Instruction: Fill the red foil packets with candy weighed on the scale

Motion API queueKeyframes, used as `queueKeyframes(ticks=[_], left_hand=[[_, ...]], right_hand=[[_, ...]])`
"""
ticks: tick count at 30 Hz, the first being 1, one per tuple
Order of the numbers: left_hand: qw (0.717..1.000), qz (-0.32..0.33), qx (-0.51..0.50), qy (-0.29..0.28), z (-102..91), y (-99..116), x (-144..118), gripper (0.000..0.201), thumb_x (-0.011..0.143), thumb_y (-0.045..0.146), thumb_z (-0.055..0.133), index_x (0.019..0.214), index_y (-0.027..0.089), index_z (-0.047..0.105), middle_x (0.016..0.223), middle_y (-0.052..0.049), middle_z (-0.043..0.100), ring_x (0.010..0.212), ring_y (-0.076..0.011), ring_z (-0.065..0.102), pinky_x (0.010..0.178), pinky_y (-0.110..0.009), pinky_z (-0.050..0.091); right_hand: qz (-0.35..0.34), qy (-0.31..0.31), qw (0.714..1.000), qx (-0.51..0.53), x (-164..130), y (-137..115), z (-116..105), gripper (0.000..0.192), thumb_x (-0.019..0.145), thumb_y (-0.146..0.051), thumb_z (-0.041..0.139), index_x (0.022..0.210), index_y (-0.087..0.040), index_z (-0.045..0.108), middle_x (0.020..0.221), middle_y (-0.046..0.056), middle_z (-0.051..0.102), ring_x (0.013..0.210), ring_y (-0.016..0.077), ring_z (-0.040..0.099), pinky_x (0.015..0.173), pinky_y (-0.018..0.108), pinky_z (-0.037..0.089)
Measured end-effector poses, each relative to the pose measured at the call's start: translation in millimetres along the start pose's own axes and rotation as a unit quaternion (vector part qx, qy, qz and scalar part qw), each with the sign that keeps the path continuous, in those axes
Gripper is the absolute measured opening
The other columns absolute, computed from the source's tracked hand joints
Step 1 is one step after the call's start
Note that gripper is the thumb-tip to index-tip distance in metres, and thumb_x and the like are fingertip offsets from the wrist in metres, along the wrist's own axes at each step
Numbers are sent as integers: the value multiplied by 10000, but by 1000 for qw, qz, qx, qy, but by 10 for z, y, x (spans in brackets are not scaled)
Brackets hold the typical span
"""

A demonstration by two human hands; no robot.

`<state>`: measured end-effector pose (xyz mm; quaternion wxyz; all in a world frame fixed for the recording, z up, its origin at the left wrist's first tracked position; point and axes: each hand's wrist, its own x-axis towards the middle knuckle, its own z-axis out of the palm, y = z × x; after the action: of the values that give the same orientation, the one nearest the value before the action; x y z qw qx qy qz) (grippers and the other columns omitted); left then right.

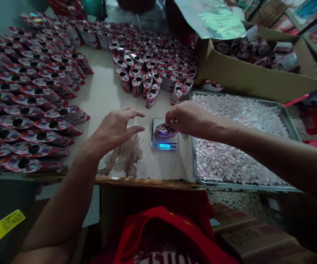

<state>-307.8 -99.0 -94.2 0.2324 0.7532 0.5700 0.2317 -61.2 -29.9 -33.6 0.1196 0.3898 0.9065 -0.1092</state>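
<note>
Pinching over an open pouch [164,131] on the small scale [165,140] mid-worktop, the right hand [187,119] keeps a narrow grip directly above it; the left hand [117,128], fingers spread wide and empty, hovers at nine o'clock.

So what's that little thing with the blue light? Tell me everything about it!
It is a small pocket scale, flat and rectangular, with a silvery weighing plate and a glowing blue display strip along its near edge. It lies flat on the worn pale table, beside a metal tray of small pink-white candies. An open red patterned pouch sits on its plate, and the right hand reaches its fingers into the pouch.
</note>
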Motion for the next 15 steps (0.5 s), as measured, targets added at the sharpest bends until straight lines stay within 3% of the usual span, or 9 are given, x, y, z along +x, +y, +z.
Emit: queueKeyframes(ticks=[6, 10, 15], left_hand=[[1000, 19, 0, 1, 48, -7, 29, 434, 915, 388, 799, 1317, 226, 774, 1287, -82, 775, 993, -237, 724, 1009, -404, 570], [1000, 21, 7, -6, 79, -2, 76, 465, 903, 408, 802, 1336, 242, 766, 1286, -83, 770, 972, -238, 712, 957, -400, 573], [1000, 22, 7, -7, 79, 38, 101, 469, 912, 421, 787, 1350, 255, 758, 1292, -79, 770, 998, -244, 715, 956, -397, 574]], right_hand=[[-7, 8, 1000, 6, 4, 20, 12, 306, 903, -99, 654, 1078, -195, 886, 939, 79, 821, 865, 215, 717, 762, 313, 436], [-1, 7, 1000, 20, -1, 10, 24, 423, 853, -95, 731, 1236, -222, 856, 946, 57, 812, 861, 213, 705, 762, 305, 437], [-8, 69, 996, 55, -23, 64, -41, 363, 886, -109, 685, 1193, -204, 854, 1027, 56, 806, 904, 207, 704, 824, 304, 459]])
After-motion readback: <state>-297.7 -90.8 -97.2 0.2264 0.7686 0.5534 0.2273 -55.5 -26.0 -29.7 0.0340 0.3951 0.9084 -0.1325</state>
